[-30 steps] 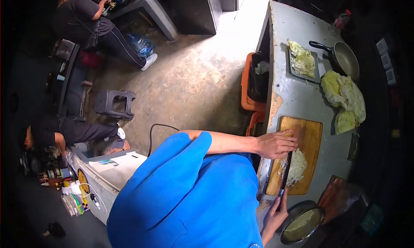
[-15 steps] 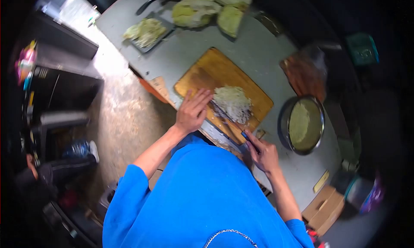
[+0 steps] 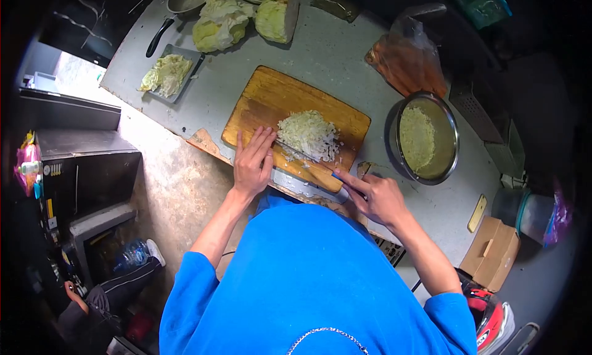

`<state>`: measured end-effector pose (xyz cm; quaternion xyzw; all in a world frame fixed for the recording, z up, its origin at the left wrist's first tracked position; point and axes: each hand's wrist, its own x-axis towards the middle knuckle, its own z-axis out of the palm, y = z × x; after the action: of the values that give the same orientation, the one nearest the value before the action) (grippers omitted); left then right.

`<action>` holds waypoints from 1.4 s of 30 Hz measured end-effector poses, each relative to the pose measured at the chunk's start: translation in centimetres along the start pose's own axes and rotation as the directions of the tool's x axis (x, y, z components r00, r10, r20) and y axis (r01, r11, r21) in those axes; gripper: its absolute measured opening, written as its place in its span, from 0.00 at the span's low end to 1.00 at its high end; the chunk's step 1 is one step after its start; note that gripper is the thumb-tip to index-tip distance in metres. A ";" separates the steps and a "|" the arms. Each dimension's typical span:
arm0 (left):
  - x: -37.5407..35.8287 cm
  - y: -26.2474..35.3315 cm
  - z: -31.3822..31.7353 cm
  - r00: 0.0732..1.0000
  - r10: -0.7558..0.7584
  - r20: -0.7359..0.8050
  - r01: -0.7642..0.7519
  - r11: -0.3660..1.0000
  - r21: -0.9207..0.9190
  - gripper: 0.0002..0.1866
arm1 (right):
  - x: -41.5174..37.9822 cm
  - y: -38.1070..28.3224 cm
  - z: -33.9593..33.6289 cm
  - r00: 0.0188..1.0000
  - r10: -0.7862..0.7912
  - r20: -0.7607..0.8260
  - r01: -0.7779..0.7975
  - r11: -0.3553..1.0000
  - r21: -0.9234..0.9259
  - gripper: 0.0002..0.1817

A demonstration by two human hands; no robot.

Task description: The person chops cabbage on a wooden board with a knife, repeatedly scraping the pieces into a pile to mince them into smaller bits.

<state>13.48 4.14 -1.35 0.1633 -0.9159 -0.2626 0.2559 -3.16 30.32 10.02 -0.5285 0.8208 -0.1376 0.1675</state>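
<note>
A wooden cutting board [image 3: 265, 93] lies near the table's front edge, bearing a pile of finely chopped cabbage [image 3: 309, 133]. My right hand [image 3: 377, 199] is wrapped around the blue handle of a knife [image 3: 300, 153] at the board's near right corner. Its blade lies along the near side of the pile, pointing left. My left hand [image 3: 251, 162] rests on the left part of the board, fingers stretched out, with the fingertips right by the blade's tip and the pile's left edge.
Right of the board stands a metal bowl [image 3: 455, 146] with chopped cabbage. Behind it lies a bag of carrots [image 3: 407, 62]. Cabbage pieces [image 3: 275, 19], a small tray [image 3: 179, 86] of leaves and a pan [image 3: 179, 0] sit at the back left. Another person's leg [image 3: 132, 281] shows lower left.
The head view has turned, so the table and board appear rotated and shifted left. Both hands keep much the same places at the board, the knife still along the pile's near side.
</note>
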 end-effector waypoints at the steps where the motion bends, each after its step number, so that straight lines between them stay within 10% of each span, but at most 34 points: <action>1: 0.1 -0.1 -0.3 1.000 0.012 0.020 -0.012 1.000 0.003 0.21 | 0.2 -0.3 -0.3 1.000 0.014 0.019 -0.013 1.000 -0.016 0.26; 8: 0.3 -0.8 0.7 0.999 0.026 -0.030 -0.026 1.000 -0.016 0.22 | 0.2 3.7 6.5 0.997 -0.014 -0.082 0.033 0.972 0.231 0.24; 14: -0.1 -1.5 1.3 1.000 0.024 0.004 -0.024 0.999 -0.043 0.23 | 1.6 -1.1 -3.1 0.993 0.075 0.095 -0.087 0.989 0.122 0.22; 19: 0.1 -0.7 1.2 0.995 0.098 -0.001 -0.098 0.994 0.040 0.23 | -0.5 5.4 6.5 0.995 -0.058 -0.078 0.075 0.970 0.232 0.26; 42: 0.1 -0.5 2.0 0.999 0.018 -0.029 -0.019 0.999 -0.040 0.24 | 1.3 2.4 -0.3 1.000 0.020 -0.002 -0.020 0.993 0.120 0.25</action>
<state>12.43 4.44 -3.06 0.1534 -0.9082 -0.2762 0.2746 -5.78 30.07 9.16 -0.5090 0.8167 -0.1857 0.1988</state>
